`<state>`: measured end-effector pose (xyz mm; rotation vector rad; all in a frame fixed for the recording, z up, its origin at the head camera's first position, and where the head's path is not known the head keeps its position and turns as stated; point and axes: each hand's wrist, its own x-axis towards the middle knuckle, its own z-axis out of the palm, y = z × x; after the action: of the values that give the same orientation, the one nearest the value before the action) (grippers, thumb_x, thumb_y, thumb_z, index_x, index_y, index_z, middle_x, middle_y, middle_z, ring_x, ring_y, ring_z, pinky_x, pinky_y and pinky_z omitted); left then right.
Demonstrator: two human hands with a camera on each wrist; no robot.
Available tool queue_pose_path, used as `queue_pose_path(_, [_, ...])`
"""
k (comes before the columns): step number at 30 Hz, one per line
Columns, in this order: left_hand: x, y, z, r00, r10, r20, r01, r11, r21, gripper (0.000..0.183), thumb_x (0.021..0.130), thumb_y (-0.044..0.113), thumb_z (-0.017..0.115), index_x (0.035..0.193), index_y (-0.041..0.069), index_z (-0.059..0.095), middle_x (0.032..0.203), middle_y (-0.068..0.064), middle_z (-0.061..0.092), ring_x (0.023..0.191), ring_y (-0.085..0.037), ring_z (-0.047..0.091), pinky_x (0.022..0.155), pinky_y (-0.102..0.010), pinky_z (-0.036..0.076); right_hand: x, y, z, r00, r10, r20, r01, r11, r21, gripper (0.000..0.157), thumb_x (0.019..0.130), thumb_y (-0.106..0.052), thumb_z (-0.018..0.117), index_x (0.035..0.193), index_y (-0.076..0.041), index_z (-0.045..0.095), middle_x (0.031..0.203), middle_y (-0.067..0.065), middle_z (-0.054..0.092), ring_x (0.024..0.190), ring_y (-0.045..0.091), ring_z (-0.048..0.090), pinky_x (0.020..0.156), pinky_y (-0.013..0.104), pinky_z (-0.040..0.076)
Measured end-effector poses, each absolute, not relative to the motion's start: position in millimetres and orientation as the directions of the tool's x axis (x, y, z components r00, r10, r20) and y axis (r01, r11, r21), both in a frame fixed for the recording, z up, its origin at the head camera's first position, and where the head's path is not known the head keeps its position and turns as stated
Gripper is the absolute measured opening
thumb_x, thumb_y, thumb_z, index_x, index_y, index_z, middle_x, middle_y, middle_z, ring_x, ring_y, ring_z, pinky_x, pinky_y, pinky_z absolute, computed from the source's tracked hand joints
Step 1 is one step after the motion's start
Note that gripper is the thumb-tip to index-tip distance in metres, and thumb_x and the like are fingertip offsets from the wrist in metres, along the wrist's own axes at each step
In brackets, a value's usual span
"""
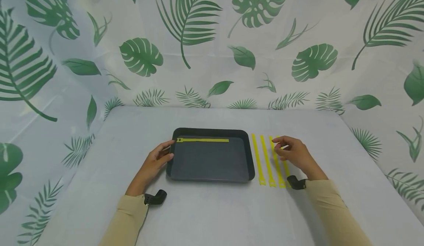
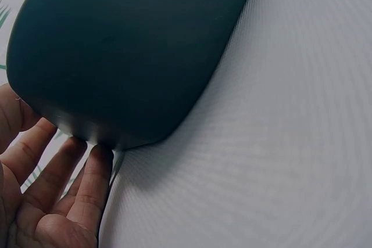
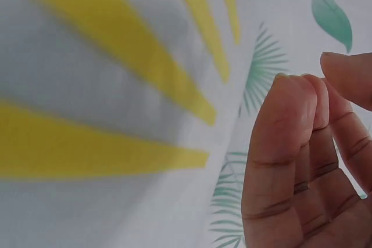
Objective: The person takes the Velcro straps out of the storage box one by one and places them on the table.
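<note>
A dark grey rectangular tray [image 1: 212, 163] lies on the table. Inside it, along the far wall, one yellow cable strap [image 1: 205, 140] with a slotted head at its left end lies flat. My left hand [image 1: 155, 164] touches the tray's left side, its fingertips against the outer wall in the left wrist view. To the right of the tray, several more yellow straps [image 1: 266, 156] lie side by side, slotted heads toward me. Above the rightmost ones hovers my right hand [image 1: 294, 154], fingers loosely bent and holding nothing; it partly covers those straps. In the right wrist view, the fingers [image 3: 273, 161] are apart from the straps.
A white cloth covers the table [image 1: 212, 213]. Behind and at both sides hangs a white curtain [image 1: 205, 69] printed with green leaves. Black wrist cameras sit on both my wrists.
</note>
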<state>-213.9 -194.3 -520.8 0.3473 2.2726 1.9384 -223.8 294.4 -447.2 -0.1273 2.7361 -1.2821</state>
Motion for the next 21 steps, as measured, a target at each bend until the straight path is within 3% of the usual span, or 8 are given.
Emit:
queue_pose_path(13, [-214,-193,-521,-0.968,0.249,0.042,0.077,0.134,0.988,0.054,0.109,0.004,0.061,0.159,-0.007,0.044,0.165,-0.03,0.042,0.153,-0.049,0.041,0.106,-0.018,0.047,-227,271,-442,-0.982,-0.186,-0.033,-0.079,0.564,-0.822,0.038,0.103,-0.001,0.072,0.136,0.013,0.062,0.109,0.019,0.072,0.093,0.028,0.073,0.071,0.029,0.062])
queue_pose_path(21, [-214,-193,-520,-0.971,0.239,0.024,0.061,0.147,0.987,0.054,0.11,0.005,0.061,0.16,-0.006,0.044,0.166,-0.029,0.041,0.153,-0.048,0.041,0.111,-0.025,0.047,-230,253,-434,-0.977,-0.215,-0.016,-0.109,0.558,-0.822,0.036,0.103,-0.003,0.072,0.135,0.01,0.065,0.107,0.016,0.072,0.094,0.03,0.074,0.073,0.03,0.062])
